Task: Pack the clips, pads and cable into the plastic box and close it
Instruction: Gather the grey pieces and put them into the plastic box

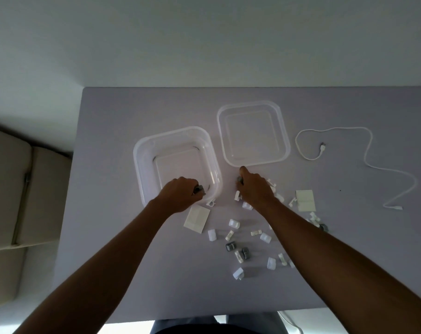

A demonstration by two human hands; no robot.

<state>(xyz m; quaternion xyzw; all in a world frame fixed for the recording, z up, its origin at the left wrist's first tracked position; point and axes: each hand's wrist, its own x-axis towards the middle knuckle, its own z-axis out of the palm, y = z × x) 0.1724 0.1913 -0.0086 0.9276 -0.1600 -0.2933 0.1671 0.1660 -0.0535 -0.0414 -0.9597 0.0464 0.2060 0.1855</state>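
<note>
1. Table [132, 273]: grey-lilac top, bearing all the items below. A person's dark trousers show past its near edge.
2. Loose clips [238, 254]: small white, translucent and dark grey pieces, scattered on the near right part of the table between the two forearms and under the right one. None visible inside the box.
3. Pad, left [197, 219]: pale rectangular sheet, flat on the table, just in front of the box's near edge and beside the left wrist.
4. Pad, right [305, 200]: pale rectangular sheet, flat, to the right of the right hand, with white clips next to it.
5. Left hand [180, 195]: over the near edge of the box, fingers curled around a small dark grey clip [199, 189].
6. Right hand [255, 189]: on the table between box and lid, fingers closed on another small grey clip [240, 179] at the fingertips; more white clips lie around the palm.
7. Plastic box [142, 165]: clear, rounded-square, open, left of centre. Interior looks bare.
8. Lid [285, 136]: clear, lying flat to the right of and a little behind the box, apart from it.
9. Cable [366, 150]: white, loosely looped, far right of the table, both plug ends free.
</note>
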